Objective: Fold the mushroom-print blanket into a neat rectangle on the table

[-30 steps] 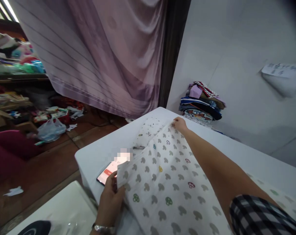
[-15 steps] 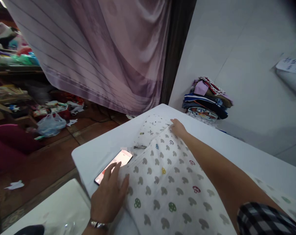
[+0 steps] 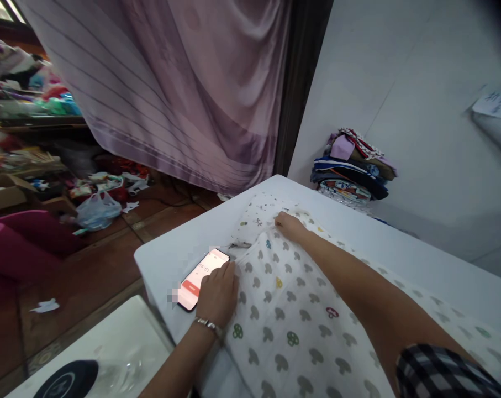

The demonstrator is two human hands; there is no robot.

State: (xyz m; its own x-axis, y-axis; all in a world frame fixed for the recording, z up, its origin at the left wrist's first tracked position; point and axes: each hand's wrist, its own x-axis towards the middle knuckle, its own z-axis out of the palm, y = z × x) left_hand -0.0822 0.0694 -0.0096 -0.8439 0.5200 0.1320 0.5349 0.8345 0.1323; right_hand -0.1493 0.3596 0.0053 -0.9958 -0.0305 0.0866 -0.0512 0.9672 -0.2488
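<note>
A white cloth printed with grey and coloured mushrooms point(image 3: 300, 315) lies spread over a white table point(image 3: 358, 226). My left hand point(image 3: 219, 290), a watch on its wrist, rests palm down on the cloth's near left edge, fingers flat, touching a phone point(image 3: 194, 281) with a lit red and white screen. My right hand point(image 3: 289, 225) reaches across and presses the cloth's far corner down, fingers curled on it. Under that corner lies another white cloth with small marks point(image 3: 258, 211).
A stack of folded clothes point(image 3: 352, 171) sits at the table's far end against the white wall. A purple curtain point(image 3: 184, 99) hangs behind. A plastic bag point(image 3: 96, 213) and clutter cover the floor at left. A white surface point(image 3: 121, 342) with a dark round object point(image 3: 68, 378) is lower left.
The cloth, held raised a second ago, now lies flat. My left hand let go of its edge and slid forward beside the phone. My right hand lowered the far corner.
</note>
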